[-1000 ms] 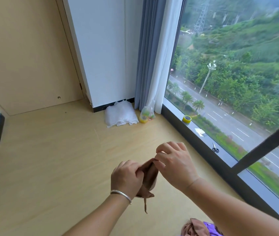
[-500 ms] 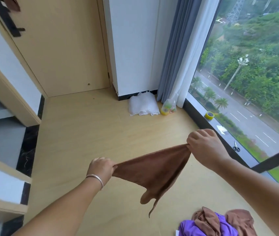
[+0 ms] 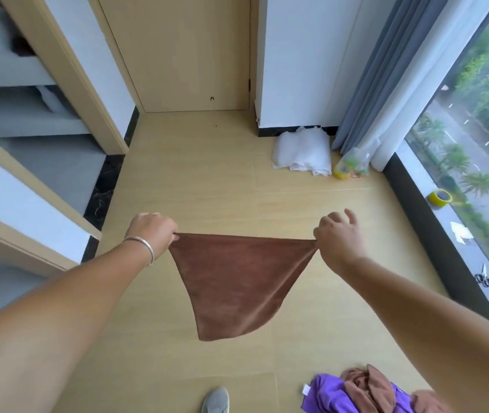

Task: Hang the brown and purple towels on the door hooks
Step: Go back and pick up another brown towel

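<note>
The left hand point(image 3: 153, 232) and right hand point(image 3: 338, 236) each pinch a top corner of the brown towel point(image 3: 237, 281), stretched taut above the floor point(image 3: 207, 180), with the towel pile point(image 3: 368, 391) lying below it.

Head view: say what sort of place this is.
Probably a room in an upper-floor flat or hotel: pale wood-look floor, a closed door, and grey curtains beside a tall window that looks down on a road and trees.
</note>
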A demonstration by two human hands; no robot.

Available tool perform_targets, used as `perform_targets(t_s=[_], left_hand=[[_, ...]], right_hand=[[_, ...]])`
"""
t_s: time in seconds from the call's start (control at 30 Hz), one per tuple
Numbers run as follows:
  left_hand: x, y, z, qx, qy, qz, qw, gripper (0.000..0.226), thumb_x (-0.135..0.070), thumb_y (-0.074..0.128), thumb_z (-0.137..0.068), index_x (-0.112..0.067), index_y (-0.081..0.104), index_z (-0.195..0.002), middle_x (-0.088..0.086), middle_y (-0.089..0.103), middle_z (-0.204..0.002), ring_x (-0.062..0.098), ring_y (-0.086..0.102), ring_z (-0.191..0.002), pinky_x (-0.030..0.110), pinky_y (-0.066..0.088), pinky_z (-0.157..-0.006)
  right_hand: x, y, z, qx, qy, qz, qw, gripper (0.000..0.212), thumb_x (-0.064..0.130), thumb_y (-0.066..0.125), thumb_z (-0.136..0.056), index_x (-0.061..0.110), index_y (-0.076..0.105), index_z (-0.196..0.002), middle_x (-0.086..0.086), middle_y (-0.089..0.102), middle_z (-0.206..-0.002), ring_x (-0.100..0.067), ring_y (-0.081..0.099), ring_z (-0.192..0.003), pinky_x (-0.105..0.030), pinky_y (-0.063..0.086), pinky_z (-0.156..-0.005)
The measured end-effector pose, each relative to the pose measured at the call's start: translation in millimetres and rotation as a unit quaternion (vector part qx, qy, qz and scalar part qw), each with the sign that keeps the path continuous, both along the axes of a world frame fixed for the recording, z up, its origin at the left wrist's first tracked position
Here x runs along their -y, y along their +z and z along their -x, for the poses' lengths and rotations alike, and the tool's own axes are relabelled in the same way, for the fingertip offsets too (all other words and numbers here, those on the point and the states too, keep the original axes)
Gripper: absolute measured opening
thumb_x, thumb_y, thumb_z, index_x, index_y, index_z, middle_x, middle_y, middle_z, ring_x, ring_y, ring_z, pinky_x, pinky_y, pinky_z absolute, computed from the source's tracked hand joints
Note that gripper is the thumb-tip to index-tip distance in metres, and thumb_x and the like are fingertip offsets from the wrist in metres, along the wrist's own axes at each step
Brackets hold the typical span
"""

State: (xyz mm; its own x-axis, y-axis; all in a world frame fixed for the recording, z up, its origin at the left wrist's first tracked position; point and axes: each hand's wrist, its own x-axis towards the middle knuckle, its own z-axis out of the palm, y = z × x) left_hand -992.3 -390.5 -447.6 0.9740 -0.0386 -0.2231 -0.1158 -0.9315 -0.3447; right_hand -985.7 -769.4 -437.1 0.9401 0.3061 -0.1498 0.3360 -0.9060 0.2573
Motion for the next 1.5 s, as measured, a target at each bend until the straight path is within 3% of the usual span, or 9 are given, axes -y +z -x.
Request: perform_targets(t_s=[0.3, 0.67, 0.8, 0.9, 0.97, 1.07, 1.17, 1.37, 1.5], left_hand=[[29, -2, 77, 0.01, 0.068, 0.033, 0.997, 0.025, -0.043, 0.046, -0.097, -0.032, 0.069, -0.095, -0.006, 0.065, -0.087, 0.018, 0.059, -0.089, 0.028, 0.039, -0.063], [104, -179, 268, -0.192, 0.102, 0.117, 0.969, 0.021, -0.038, 0.051, -0.093, -0.029, 0.067, -0.104, -0.008, 0.062, -0.102, 0.016, 0.056, -0.103, 0.025, 0.046, -0.077], [119, -239, 313, -0.248, 0.078, 0.178, 0.949, 0.036, -0.036, 0.096, -0.033, -0.029, 0.064, -0.048, -0.012, 0.053, -0.055, 0.011, 0.058, -0.053, 0.017, 0.04, -0.04], [123, -287, 339, -0.286, 0.09, 0.166, 0.939, 0.019, -0.041, 0.076, -0.073, -0.03, 0.071, -0.087, -0.011, 0.061, -0.088, 0.011, 0.06, -0.086, 0.021, 0.048, -0.065], [121, -329, 359, -0.28, 0.084, 0.156, 0.944, 0.026, -0.037, 0.049, -0.094, -0.024, 0.061, -0.113, -0.01, 0.056, -0.111, 0.012, 0.05, -0.108, 0.023, 0.044, -0.082], [118, -371, 362, -0.318, 0.098, 0.14, 0.933, 0.028, -0.04, 0.043, -0.096, -0.027, 0.061, -0.114, -0.01, 0.055, -0.111, 0.011, 0.048, -0.111, 0.026, 0.042, -0.084], [115, -412, 346, -0.315, 0.108, 0.127, 0.934, 0.028, -0.043, 0.042, -0.098, -0.032, 0.062, -0.113, -0.01, 0.055, -0.11, 0.011, 0.049, -0.111, 0.027, 0.042, -0.082], [112, -513, 268, -0.251, 0.157, 0.16, 0.942, 0.026, -0.036, 0.04, -0.1, -0.029, 0.063, -0.109, -0.007, 0.055, -0.111, 0.016, 0.049, -0.111, 0.031, 0.046, -0.08], [108, -597, 202, -0.227, 0.155, 0.168, 0.947, 0.026, -0.032, 0.041, -0.1, -0.026, 0.064, -0.111, -0.002, 0.055, -0.113, 0.021, 0.048, -0.112, 0.035, 0.047, -0.081]], right_hand=[[40, -19, 21, 0.016, 0.064, -0.057, 0.996, 0.025, 0.014, 0.049, -0.084, 0.028, 0.069, -0.09, 0.006, 0.061, -0.102, -0.02, 0.046, -0.117, -0.047, 0.017, -0.113], [109, -160, 193, -0.156, 0.048, -0.015, 0.986, 0.017, 0.02, 0.078, -0.062, 0.025, 0.071, -0.076, 0.005, 0.063, -0.082, -0.02, 0.06, -0.095, -0.048, 0.039, -0.103], [121, -230, 246, -0.161, 0.054, -0.048, 0.984, 0.034, 0.014, 0.089, -0.024, 0.021, 0.064, -0.046, 0.002, 0.06, -0.056, -0.023, 0.066, -0.061, -0.041, 0.043, -0.084], [126, -281, 279, -0.134, 0.092, -0.049, 0.985, 0.01, 0.019, 0.068, -0.047, 0.021, 0.062, -0.041, 0.003, 0.053, -0.049, -0.016, 0.068, -0.064, -0.038, 0.043, -0.083], [129, -316, 298, -0.136, 0.086, -0.064, 0.985, 0.027, 0.018, 0.042, -0.058, 0.021, 0.064, -0.043, 0.001, 0.051, -0.046, -0.015, 0.062, -0.062, -0.036, 0.038, -0.08], [126, -361, 310, -0.128, 0.059, -0.048, 0.989, 0.01, 0.021, 0.062, -0.057, 0.018, 0.069, -0.051, 0.001, 0.051, -0.048, -0.021, 0.059, -0.056, -0.043, 0.05, -0.076], [125, -410, 300, -0.205, -0.001, -0.051, 0.978, 0.035, 0.011, 0.09, -0.028, 0.018, 0.062, -0.047, 0.0, 0.052, -0.051, -0.026, 0.059, -0.055, -0.042, 0.051, -0.072], [115, -521, 237, -0.248, -0.079, -0.027, 0.965, 0.004, 0.027, 0.072, -0.076, 0.025, 0.069, -0.073, 0.004, 0.063, -0.076, -0.024, 0.058, -0.086, -0.036, 0.04, -0.085], [114, -615, 181, -0.209, -0.116, -0.042, 0.97, 0.02, 0.036, 0.048, -0.092, 0.029, 0.067, -0.098, 0.006, 0.064, -0.102, -0.02, 0.051, -0.108, -0.033, 0.031, -0.091]])
